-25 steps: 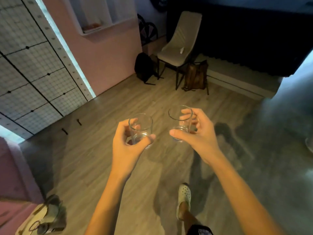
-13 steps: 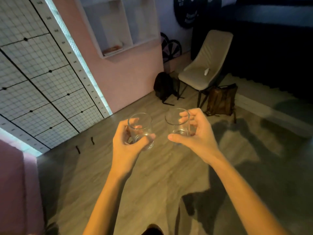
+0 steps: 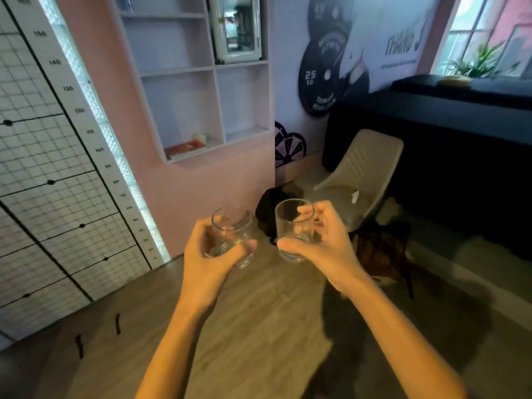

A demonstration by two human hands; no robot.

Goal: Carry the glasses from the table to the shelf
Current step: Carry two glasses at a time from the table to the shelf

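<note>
While we face the shelf (image 3: 198,82) at 11 o'clock, our left hand (image 3: 207,254) grips one glass (image 3: 231,234) and our right hand (image 3: 325,249) grips another glass (image 3: 292,228), both upright above the floor (image 3: 259,326).

Looks like a gym or fitness studio lounge. Wall graphic of weight plates (image 3: 325,73), one marked 25 KG. Posture grid chart (image 3: 43,174) with a height scale up to 150 beside it. Pink wall with built-in shelf (image 3: 195,82), wood floor (image 3: 259,326), beige chair (image 3: 362,171), dark sofa (image 3: 460,139), window with plant (image 3: 475,63).
</note>
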